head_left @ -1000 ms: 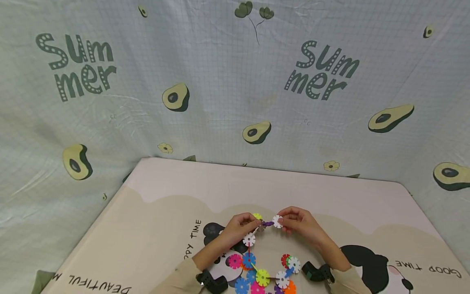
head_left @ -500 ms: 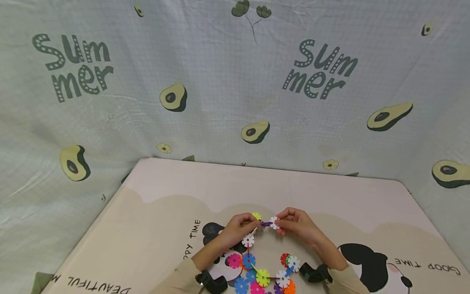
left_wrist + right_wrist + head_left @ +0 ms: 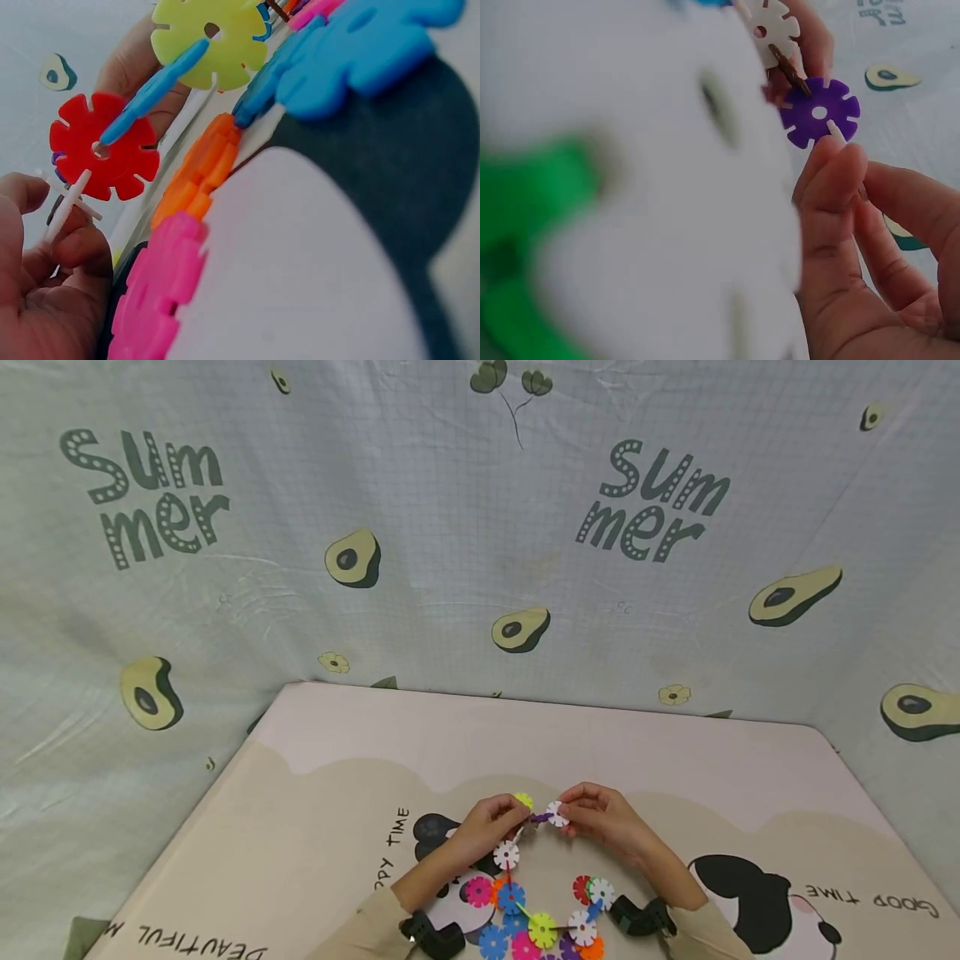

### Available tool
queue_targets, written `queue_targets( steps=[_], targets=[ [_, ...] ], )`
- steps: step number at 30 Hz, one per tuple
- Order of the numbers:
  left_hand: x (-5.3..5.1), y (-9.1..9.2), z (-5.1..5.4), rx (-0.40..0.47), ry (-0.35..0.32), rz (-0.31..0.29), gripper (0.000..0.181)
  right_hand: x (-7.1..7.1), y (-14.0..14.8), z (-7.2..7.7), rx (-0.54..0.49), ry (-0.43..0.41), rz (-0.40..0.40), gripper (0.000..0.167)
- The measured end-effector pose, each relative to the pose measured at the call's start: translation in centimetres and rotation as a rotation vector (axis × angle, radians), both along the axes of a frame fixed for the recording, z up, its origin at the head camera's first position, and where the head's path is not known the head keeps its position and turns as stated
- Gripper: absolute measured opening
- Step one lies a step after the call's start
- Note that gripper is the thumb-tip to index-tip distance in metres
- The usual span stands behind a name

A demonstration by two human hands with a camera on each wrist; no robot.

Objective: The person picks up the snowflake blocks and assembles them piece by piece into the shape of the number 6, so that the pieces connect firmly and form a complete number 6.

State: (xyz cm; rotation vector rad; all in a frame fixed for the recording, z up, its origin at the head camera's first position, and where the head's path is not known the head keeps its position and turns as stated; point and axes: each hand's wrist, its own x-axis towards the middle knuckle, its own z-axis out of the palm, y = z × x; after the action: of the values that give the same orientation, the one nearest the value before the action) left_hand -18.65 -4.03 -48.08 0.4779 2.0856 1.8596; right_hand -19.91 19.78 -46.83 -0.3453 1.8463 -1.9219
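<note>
A chain of coloured notched plastic discs curves across the mat. At its upper end my left hand (image 3: 491, 825) pinches a white disc (image 3: 69, 202), seen edge-on beside a red disc (image 3: 105, 146). My right hand (image 3: 603, 818) pinches a white disc (image 3: 557, 814) between thumb and fingers. That disc meets a purple disc (image 3: 821, 112) at its slot, and a brown disc (image 3: 789, 69) joins the purple one to another white disc (image 3: 774, 31). Blue (image 3: 512, 897) and yellow (image 3: 542, 930) discs lie lower in the chain. A blurred white disc (image 3: 667, 187) hides much of the right wrist view.
Loose-looking discs, including pink (image 3: 478, 892) and orange (image 3: 592, 948) ones, lie near the front edge of view. A printed mat (image 3: 300, 835) covers the table. Behind it hangs a patterned curtain (image 3: 435, 493). Black wrist straps (image 3: 438, 937) sit on both wrists.
My right hand has shifted slightly left with its white disc, closer to my left hand. Lower chain discs have moved a little. My left hand stays nearly in place.
</note>
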Motion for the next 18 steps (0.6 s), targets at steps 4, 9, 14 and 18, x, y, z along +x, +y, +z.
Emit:
queue_targets(
  steps=[4, 9, 14, 18],
  targets=[
    [-0.09, 0.05, 0.16, 0.026, -0.036, -0.017, 0.028, -0.15, -0.1, -0.33, 0.007, 0.005, 0.027, 0.017],
    [-0.32, 0.28, 0.48, -0.048, -0.064, 0.0, 0.031, -0.27, -0.32, -0.66, 0.006, 0.02, 0.068, 0.02],
    [-0.35, 0.75, 0.69, -0.13, -0.086, 0.044, 0.03, -0.18, -0.31, -0.66, -0.003, 0.031, 0.106, 0.024],
    [-0.46, 0.74, 0.74, -0.15, -0.072, 0.032, 0.026, -0.17, -0.3, -0.51, 0.028, 0.057, 0.138, 0.027]
  ],
)
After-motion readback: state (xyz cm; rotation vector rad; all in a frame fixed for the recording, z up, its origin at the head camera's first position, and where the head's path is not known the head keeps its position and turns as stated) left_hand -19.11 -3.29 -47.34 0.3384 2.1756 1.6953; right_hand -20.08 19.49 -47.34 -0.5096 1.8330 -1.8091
